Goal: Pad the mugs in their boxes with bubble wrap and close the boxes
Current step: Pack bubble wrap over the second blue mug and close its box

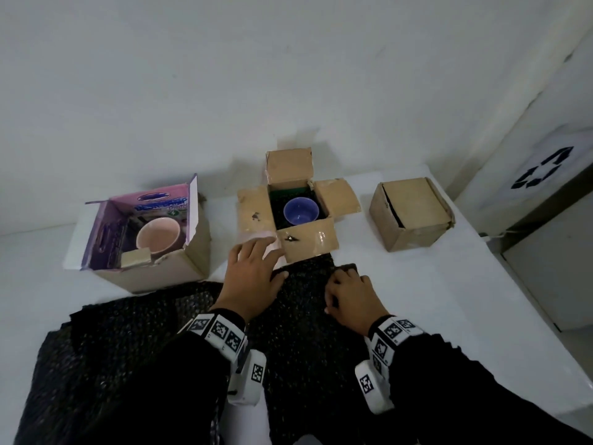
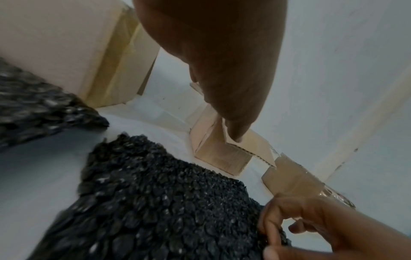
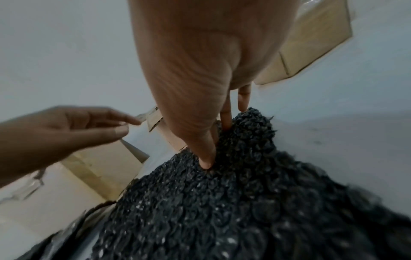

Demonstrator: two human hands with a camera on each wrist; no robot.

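An open cardboard box (image 1: 308,240) with all flaps spread holds a blue mug (image 1: 300,211) at the table's middle. To its left, a box with purple flaps (image 1: 144,271) holds a pink mug (image 1: 157,236). A closed box (image 1: 410,213) stands at the right. Black bubble wrap (image 1: 305,322) lies in front of the middle box. My left hand (image 1: 261,263) reaches forward with loose fingers, a fingertip (image 2: 235,138) touching the middle box's near flap. My right hand (image 1: 348,292) pinches the far edge of the bubble wrap (image 3: 244,193) between its thumb (image 3: 205,158) and fingers.
A second black bubble wrap sheet (image 1: 122,335) lies at the near left, in front of the purple box. A white bin with a recycling mark (image 1: 542,171) stands beyond the table's right edge (image 1: 481,268). A white wall runs behind the boxes.
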